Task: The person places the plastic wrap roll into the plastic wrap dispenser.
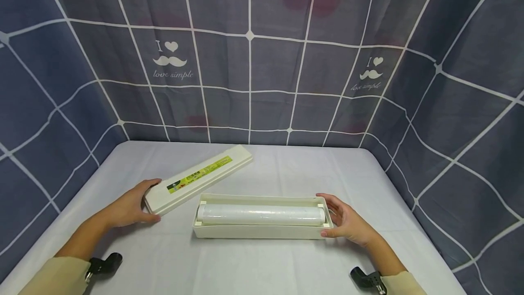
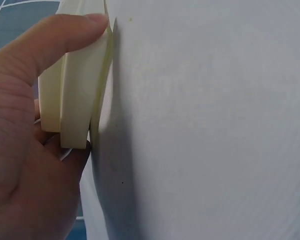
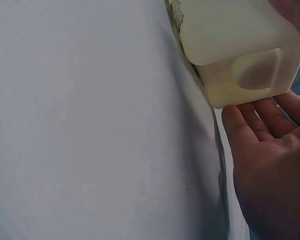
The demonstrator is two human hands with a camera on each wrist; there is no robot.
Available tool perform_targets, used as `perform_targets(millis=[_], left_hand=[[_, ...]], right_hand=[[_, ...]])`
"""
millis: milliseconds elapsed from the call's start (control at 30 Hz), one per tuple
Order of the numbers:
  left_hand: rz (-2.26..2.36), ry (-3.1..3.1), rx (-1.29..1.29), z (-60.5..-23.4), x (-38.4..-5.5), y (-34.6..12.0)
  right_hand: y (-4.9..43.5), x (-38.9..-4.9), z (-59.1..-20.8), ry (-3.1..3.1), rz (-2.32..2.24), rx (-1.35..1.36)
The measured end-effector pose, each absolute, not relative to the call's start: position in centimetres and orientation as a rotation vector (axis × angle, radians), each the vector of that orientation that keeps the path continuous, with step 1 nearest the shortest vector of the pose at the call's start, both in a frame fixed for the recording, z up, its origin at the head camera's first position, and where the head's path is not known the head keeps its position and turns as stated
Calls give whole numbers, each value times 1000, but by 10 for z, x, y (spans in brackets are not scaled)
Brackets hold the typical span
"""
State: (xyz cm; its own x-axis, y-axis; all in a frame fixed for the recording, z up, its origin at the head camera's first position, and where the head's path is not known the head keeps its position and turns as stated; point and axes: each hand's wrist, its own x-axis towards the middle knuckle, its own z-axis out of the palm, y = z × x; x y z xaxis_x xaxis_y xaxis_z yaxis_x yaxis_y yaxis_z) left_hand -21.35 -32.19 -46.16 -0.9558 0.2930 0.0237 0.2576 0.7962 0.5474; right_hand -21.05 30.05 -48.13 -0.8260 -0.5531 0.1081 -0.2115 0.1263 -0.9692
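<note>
- The left hand (image 1: 128,205) grips the left, nearer end of a long white lid (image 1: 210,177); thumb and fingers stand well apart, the thumb on the near side and the other fingers round the far side.
- The lid lies at a slant on the counter (image 1: 278,267), its other end pointing away to the right, with a yellow-green printed label (image 1: 199,175) along its top.
- A long white box (image 1: 259,231), its top uncovered, sits on the counter to the right of the lid and nearer the person, its long sides running left to right.
- Inside the box lies a glossy white roll of plastic film (image 1: 262,214), lengthwise.
- The right hand (image 1: 350,224) holds the right end of the box; its thumb is at the near corner, its fingers spread to the far corner.
- White cloth covers the counter.
- A grey-blue curtain (image 1: 270,63) with white grid lines and "love simple" prints hangs behind and at both sides.
- Both arms wear beige sleeves (image 1: 57,277).
</note>
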Motion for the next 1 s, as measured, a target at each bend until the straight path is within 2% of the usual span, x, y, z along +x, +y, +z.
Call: perform_targets(millis=[467,1000], left_hand=[[913,2924,479,-459,-214,-318],[1084,2985,399,-461,-209,-318]], right_hand=[[300,-211,-482,2113,-1759,-763],[300,-211,-481,2126,-1747,-730]])
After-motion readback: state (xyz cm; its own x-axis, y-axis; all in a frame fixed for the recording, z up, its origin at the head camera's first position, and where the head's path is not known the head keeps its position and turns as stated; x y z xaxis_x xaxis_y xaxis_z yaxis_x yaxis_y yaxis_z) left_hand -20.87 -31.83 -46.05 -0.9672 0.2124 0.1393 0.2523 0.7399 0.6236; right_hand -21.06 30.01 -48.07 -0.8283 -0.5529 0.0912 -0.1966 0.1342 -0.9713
